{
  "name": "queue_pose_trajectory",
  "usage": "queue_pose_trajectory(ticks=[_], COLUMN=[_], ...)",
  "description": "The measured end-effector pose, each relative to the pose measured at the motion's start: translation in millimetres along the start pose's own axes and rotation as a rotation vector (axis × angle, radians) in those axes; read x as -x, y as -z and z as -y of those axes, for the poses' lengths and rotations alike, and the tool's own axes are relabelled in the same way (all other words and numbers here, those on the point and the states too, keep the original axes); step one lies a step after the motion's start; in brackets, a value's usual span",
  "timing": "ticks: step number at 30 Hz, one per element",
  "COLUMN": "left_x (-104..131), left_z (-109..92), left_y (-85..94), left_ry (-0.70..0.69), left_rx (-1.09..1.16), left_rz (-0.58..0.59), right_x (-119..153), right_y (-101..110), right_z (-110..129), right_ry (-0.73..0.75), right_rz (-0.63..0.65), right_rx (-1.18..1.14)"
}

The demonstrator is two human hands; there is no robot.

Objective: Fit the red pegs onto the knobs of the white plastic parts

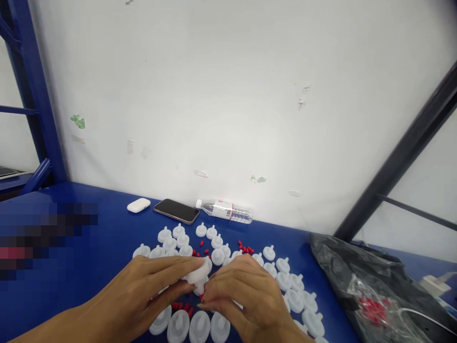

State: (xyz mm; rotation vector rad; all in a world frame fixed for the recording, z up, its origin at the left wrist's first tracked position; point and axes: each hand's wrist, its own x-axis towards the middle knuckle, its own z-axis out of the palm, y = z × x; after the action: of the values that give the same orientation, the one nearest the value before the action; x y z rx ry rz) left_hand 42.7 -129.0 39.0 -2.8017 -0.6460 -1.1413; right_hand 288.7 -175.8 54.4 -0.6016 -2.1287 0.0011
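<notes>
A white plastic cap with a nozzle (198, 274) is pinched between the thumb and fingers of my left hand (150, 281). Close beside it on the right, my right hand (246, 290) has its fingers curled together, and a bit of a small red plug (202, 297) shows at the fingertips. Both hands are over the middle of the blue table. White nozzle caps (199, 327) stand in a row just below them, nozzles up. Small red plugs (180, 306) lie between that row and my left hand.
More white caps (295, 300) spread on the right and behind the hands. Loose red plugs (245, 248) lie at the back. A white case (138, 205), a phone (176, 211) and a water bottle (224, 210) lie along the wall. A black plastic bag (342, 267) covers the right side.
</notes>
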Motion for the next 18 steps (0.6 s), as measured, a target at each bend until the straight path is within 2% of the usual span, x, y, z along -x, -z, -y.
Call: queue_pose_trajectory(ticks=[4,7,12,18], left_x=[7.2,10.3,12.5,4.6], left_z=[-4.5,-8.4,-8.4,-8.2], left_y=[3.7,7.6,5.8,1.8], left_ry=[0.084,0.097,0.02,-0.045], left_rx=[-0.114,-0.149,-0.178,-0.194], left_rz=[0.027,0.047,0.074,-0.015], right_x=[2.0,1.6,2.0,2.3], right_y=[-4.4,-7.3,-12.4,-12.8], right_z=[1.6,5.0,7.1,4.5], right_ry=[-0.012,-0.011,-0.005,0.007], right_rz=[-0.041,-0.069,-0.072,-0.024], right_rx=[0.034,0.031,0.021,0.005])
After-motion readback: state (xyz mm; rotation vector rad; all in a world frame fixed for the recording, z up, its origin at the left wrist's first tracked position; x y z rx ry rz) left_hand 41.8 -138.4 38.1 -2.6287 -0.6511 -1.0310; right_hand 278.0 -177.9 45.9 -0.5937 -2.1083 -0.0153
